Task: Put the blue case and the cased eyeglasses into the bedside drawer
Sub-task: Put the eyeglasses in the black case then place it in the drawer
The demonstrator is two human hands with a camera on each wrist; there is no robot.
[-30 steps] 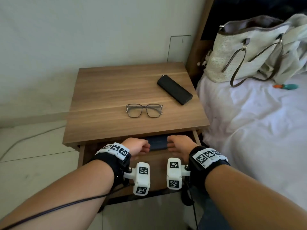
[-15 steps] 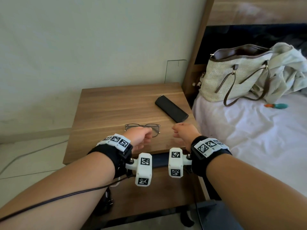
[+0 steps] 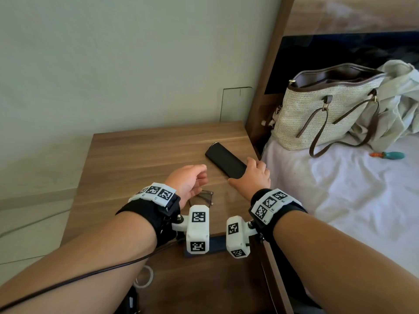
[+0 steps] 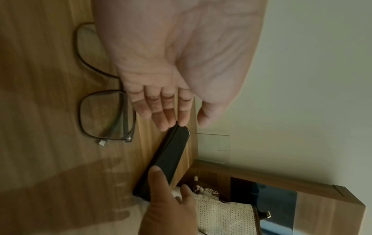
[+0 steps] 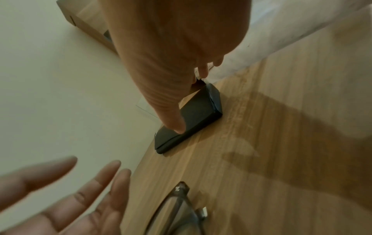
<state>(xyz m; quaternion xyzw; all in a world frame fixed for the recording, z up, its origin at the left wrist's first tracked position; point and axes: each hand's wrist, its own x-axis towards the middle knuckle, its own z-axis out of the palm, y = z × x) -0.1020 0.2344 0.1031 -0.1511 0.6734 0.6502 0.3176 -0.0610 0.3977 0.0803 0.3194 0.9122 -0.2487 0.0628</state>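
Note:
A black eyeglass case (image 3: 223,160) (image 4: 171,152) (image 5: 199,109) lies slantwise on the wooden nightstand (image 3: 140,155). My right hand (image 3: 249,175) (image 5: 171,95) grips its near end, thumb on top and fingers down the bed side. The eyeglasses (image 3: 205,197) (image 4: 106,114) (image 5: 175,206) lie uncased, partly under my left hand (image 3: 192,180) (image 4: 181,114), which hovers open with straight fingers and holds nothing. The blue case (image 3: 215,244) lies in the open drawer (image 3: 204,286), mostly hidden behind the wrist cameras.
The bed (image 3: 340,200) with a white sheet stands right of the nightstand. On it sit a woven handbag (image 3: 322,116), a pale cloth (image 3: 399,105) and a small teal and orange object (image 3: 390,155). A white ring (image 3: 144,276) lies by the drawer's left side.
Both hands rose from the drawer to the tabletop. The right hand reached the black case and took hold of its near end. The left hand moved over the glasses and opened.

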